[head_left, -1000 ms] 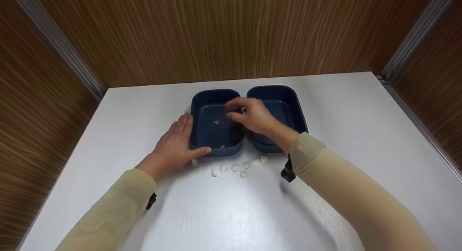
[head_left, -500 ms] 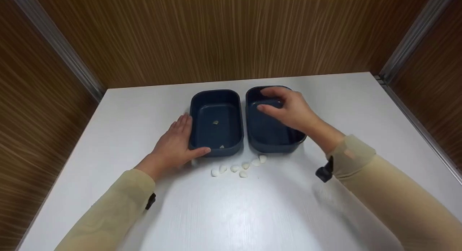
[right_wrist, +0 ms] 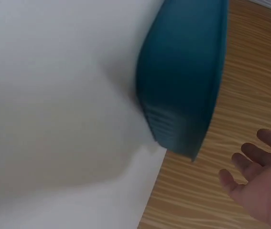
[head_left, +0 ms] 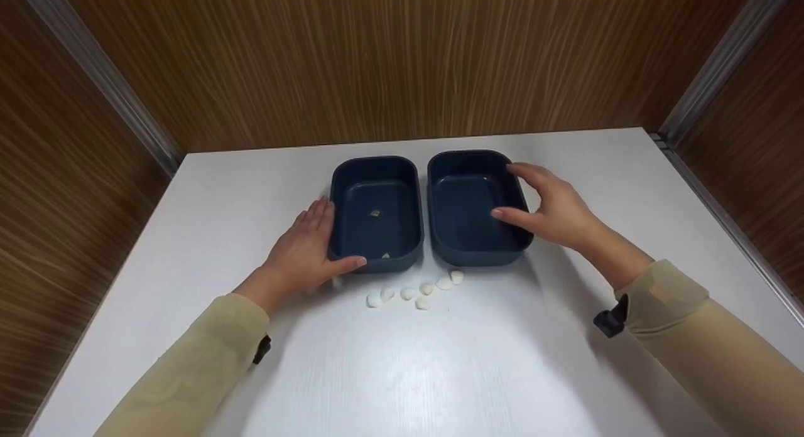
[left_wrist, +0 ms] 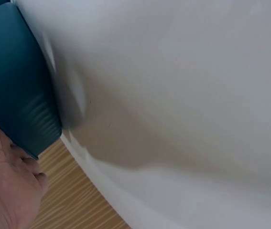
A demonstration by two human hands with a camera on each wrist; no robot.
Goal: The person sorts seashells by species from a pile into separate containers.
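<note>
Two dark blue rectangular bins stand side by side in the head view. My left hand point(head_left: 301, 245) lies with extended fingers against the outer side of the left bin point(head_left: 377, 264), its thumb at the front corner. Two small pale-brown pieces point(head_left: 375, 213) lie inside that bin. My right hand point(head_left: 559, 211) is spread at the right edge of the right bin point(head_left: 480, 258), thumb over the opening, holding nothing. In the right wrist view the fingers point(right_wrist: 252, 155) appear apart from the bin wall point(right_wrist: 183, 71); whether the hand touches the rim elsewhere I cannot tell.
Several small white pebble-like pieces point(head_left: 407, 293) lie scattered on the white table point(head_left: 377, 374) in front of the bins. A wood-grain panel point(head_left: 402, 60) rises behind the table, with similar panels at both sides.
My right hand has moved right, from over the left bin's right edge across to the right bin's outer edge, and its fingers have spread. The left hand has stayed in place.
</note>
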